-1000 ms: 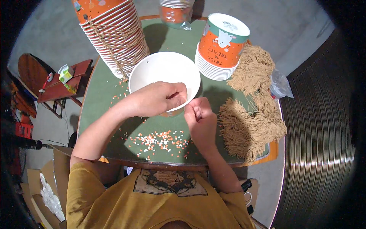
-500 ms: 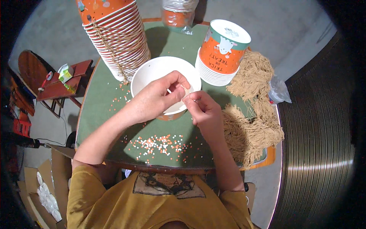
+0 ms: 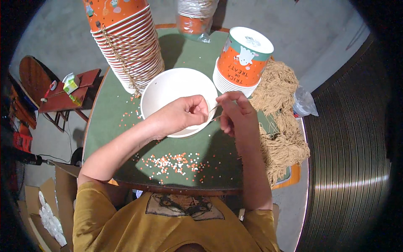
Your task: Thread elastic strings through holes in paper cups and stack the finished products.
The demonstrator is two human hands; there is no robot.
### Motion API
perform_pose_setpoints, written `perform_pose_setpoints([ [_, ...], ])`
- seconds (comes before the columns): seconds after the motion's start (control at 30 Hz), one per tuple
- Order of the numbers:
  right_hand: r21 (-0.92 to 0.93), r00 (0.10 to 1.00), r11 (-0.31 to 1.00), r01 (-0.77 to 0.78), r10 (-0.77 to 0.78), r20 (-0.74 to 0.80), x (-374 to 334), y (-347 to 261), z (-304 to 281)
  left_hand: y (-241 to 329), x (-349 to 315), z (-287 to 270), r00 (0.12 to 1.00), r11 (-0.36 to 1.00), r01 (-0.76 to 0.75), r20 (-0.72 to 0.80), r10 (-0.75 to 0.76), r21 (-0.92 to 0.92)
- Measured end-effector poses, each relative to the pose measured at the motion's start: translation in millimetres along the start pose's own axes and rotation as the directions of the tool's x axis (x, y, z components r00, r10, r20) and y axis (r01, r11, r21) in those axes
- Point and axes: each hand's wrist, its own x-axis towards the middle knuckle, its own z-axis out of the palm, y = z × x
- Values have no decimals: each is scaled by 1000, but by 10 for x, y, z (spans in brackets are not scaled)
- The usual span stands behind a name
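A white-lined paper bucket [image 3: 176, 86] stands mouth up on the green table, with a small hole near its left rim. Over its right rim, my left hand [image 3: 184, 114] is closed in a pinch on a thin tan cord. My right hand [image 3: 238, 112], just to the right, grips the cord between thumb and fingers. Two short lengths of cord [image 3: 214, 119] stretch between the hands beside the rim. My fingers hide how the cord meets the bucket.
A tall stack of corded buckets [image 3: 130, 50] stands at left; upside-down orange buckets [image 3: 241, 59] stand at back right. Tan cord bundles [image 3: 281, 147] lie along the right edge. Orange and white paper dots [image 3: 176, 161] are scattered in front. Bagged buckets [image 3: 194, 23] stand at the back.
My right hand has moved right and slightly up, away from my left, drawing the cord out between them. My left hand has lowered slightly, still pinched at the rim.
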Motion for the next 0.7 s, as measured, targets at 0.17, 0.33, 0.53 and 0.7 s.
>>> perform_pose_setpoints([
  [0.17,-93,992,996,14,-3,123,-15,-83,-73,120,6,47,999,996,15,-50,-20,-91],
  [0.33,-119,953,992,48,-10,302,-37,-190,-60,147,-16,38,999,986,16,-36,-22,-168],
  [0.53,-77,950,994,73,-46,308,75,-261,-42,84,16,91,998,999,-41,57,40,7],
  [0.7,8,975,996,-91,88,203,203,-133,-198,104,10,171,998,1000,-3,62,3,-4],
])
